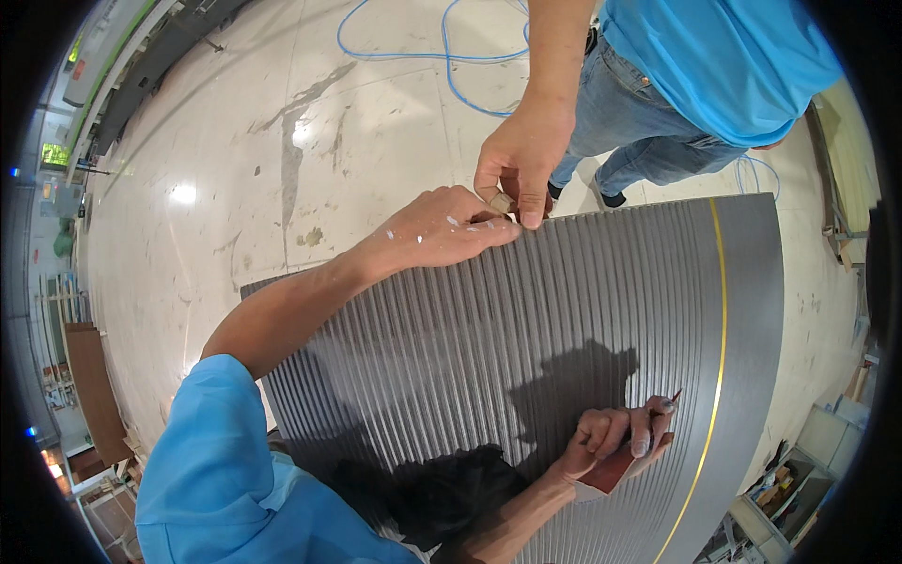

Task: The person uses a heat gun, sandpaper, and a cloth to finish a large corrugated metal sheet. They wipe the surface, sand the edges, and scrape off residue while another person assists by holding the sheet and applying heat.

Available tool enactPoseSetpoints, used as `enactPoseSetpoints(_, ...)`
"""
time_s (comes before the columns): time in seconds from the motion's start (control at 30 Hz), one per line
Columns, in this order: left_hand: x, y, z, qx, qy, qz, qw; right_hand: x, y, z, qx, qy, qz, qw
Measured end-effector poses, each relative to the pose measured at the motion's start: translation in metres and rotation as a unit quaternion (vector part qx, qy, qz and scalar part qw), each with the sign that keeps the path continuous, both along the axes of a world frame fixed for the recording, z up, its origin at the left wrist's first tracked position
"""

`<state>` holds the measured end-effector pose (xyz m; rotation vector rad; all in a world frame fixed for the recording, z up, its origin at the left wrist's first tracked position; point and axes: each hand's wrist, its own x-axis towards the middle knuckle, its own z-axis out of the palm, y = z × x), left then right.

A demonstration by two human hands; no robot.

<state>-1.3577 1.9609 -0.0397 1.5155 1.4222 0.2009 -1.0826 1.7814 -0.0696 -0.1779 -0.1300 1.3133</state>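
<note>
Grey ribbed panel: left hand pressed flat at its far edge, right hand clamped on pencil and block, marking; steadiness needed next.

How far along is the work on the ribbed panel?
Done: the grey ribbed panel lies flat, with a thin gold strip near its right side. In hand: the left hand presses the far edge, where a co-worker's hand pinches a small piece; the right hand holds a pencil and a small block on the near edge. Left: no pencil marks or cuts show, so I cannot tell.
</note>
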Motion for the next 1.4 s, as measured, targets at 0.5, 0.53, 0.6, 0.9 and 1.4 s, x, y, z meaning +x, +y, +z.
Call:
enactPoseSetpoints(0.5, 0.020, 0.012, 0.003, 0.050, 0.022, -0.005, 0.998, -0.004, 0.000, 0.001, -0.014, 0.028, -0.028, 0.999)
enactPoseSetpoints(0.53, 0.021, 0.013, 0.002, 0.059, 0.029, -0.006, 0.998, -0.005, 0.000, 0.001, -0.012, 0.046, -0.026, 0.999)
enactPoseSetpoints(0.6, 0.024, 0.014, 0.002, 0.063, 0.037, 0.000, 0.997, -0.005, 0.000, 0.001, -0.013, 0.023, -0.027, 0.999)
enactPoseSetpoints(0.9, 0.026, 0.013, 0.004, 0.077, 0.056, 0.020, 0.995, -0.007, 0.003, 0.003, -0.005, 0.019, -0.025, 0.999)
enactPoseSetpoints(1.4, 0.065, -0.009, -0.004, 0.562, 0.175, -0.135, 0.797, -0.011, 0.004, 0.007, -0.022, 0.010, -0.039, 0.999)
